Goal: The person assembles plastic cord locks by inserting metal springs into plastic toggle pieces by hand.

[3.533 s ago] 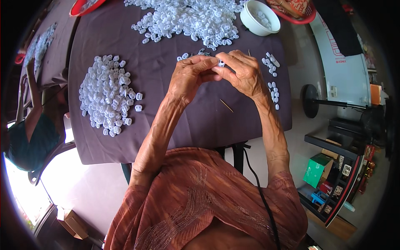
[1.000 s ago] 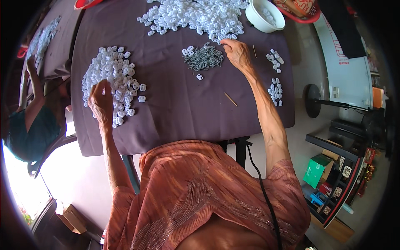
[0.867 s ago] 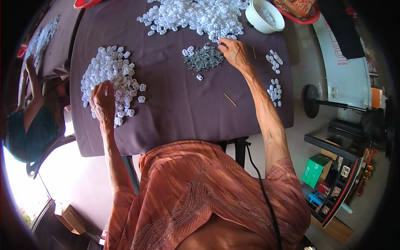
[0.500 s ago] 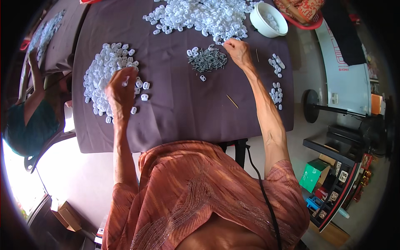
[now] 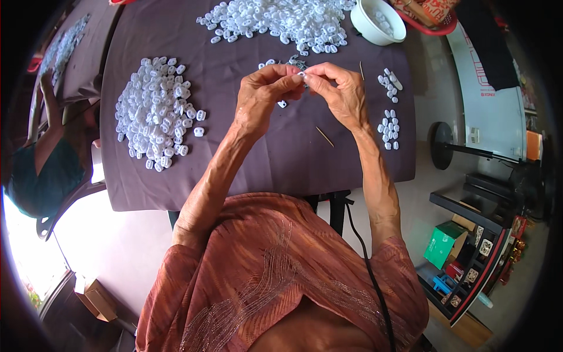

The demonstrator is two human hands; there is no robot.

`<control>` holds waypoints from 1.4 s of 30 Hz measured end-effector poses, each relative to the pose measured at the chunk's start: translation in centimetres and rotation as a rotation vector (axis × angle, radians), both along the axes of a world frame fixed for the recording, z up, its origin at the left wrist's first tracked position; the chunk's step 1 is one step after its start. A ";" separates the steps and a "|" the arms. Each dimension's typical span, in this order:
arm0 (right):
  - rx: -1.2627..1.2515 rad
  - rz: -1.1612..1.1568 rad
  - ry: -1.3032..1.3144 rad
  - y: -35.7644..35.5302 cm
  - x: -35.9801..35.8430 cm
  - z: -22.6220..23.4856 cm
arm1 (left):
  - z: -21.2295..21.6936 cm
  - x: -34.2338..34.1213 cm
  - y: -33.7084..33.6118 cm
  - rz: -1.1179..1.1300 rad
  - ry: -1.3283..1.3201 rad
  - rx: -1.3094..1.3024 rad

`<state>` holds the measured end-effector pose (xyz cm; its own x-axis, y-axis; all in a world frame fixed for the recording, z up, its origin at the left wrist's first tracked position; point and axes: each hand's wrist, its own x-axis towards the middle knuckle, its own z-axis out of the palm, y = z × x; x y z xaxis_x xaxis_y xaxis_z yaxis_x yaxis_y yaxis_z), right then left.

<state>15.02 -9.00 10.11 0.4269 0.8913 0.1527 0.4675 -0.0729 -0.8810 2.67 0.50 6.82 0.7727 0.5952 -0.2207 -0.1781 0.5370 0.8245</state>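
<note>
My left hand (image 5: 258, 97) and my right hand (image 5: 343, 94) meet above the far middle of the table, fingertips pinched together. Between them shows a small white plastic piece (image 5: 301, 74), partly covered by the fingers. Behind and below the fingers lies a heap of small grey screws or pins (image 5: 297, 61), now mostly hidden. To the left spreads a pile of white two-hole plastic pieces (image 5: 153, 114). A larger pile of similar white pieces (image 5: 281, 23) lies at the far edge. One loose white piece (image 5: 282, 104) rests just under my left fingers.
A white bowl (image 5: 375, 41) with white pieces stands at the far right. Two small groups of white pieces (image 5: 388, 129) lie near the right edge of the dark tablecloth (image 5: 281, 158). A thin stick (image 5: 325, 136) lies before my hands. Other people sit at the left and far right.
My left hand has left the left pile and come to the middle. My right hand has shifted slightly nearer, and both now hold one white piece between them.
</note>
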 end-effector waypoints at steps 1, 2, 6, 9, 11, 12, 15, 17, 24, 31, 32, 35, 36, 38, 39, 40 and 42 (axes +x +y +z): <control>0.012 -0.002 -0.032 0.0 0.0 0.0 | 0.0 0.1 -0.1 0.004 -0.025 0.013; 0.012 -0.004 -0.031 -0.1 -0.1 0.1 | 0.0 0.1 -0.2 0.002 -0.024 0.013; 0.023 0.026 0.088 -0.3 0.1 0.4 | -0.1 -0.2 -0.1 -0.034 -0.084 -0.157; 0.086 0.102 0.107 0.1 -0.1 0.6 | -0.3 -0.6 0.4 -0.126 -0.123 -0.272; 0.127 0.161 0.077 0.3 0.1 0.9 | -0.5 -0.6 0.8 -0.190 -0.146 -0.323; 0.145 0.201 0.018 0.5 0.3 1.0 | -0.5 -0.6 1.1 -0.215 -0.174 -0.347; 0.122 0.221 0.025 0.8 0.4 1.1 | -0.2 -0.9 1.5 -0.228 -0.213 -0.363; 0.107 0.198 0.072 1.2 0.4 1.0 | 0.8 -1.0 1.7 -0.163 -0.191 -0.307; 0.034 0.119 0.112 1.5 0.3 0.5 | 1.8 -1.1 0.7 0.064 0.043 0.320; -0.005 0.031 0.125 0.0 3.2 -2.0 | 0.9 -1.3 1.5 0.136 -0.032 0.128; -0.062 -0.020 0.095 -0.4 3.7 -3.4 | 0.6 -1.6 1.6 0.133 -0.033 0.127; -0.135 -0.067 -0.275 -1.4 3.7 -6.7 | -0.1 -2.3 1.7 0.141 0.018 0.128; -0.111 -0.067 -0.379 -1.8 4.0 -7.8 | -0.2 -2.3 1.7 0.136 0.015 0.128; -0.108 -0.076 -0.420 -1.8 3.5 -8.3 | -0.5 -2.5 1.6 0.138 0.042 0.124; -0.128 -0.096 -0.433 -1.6 3.3 -8.4 | -0.5 -2.6 1.5 0.138 0.043 0.126; -0.149 -0.121 -0.449 -1.5 3.2 -8.4 | -0.4 -2.5 1.4 0.132 0.044 0.109; -0.132 -0.114 -0.512 -1.3 3.2 -9.4 | -0.4 -2.4 1.3 0.121 0.042 0.095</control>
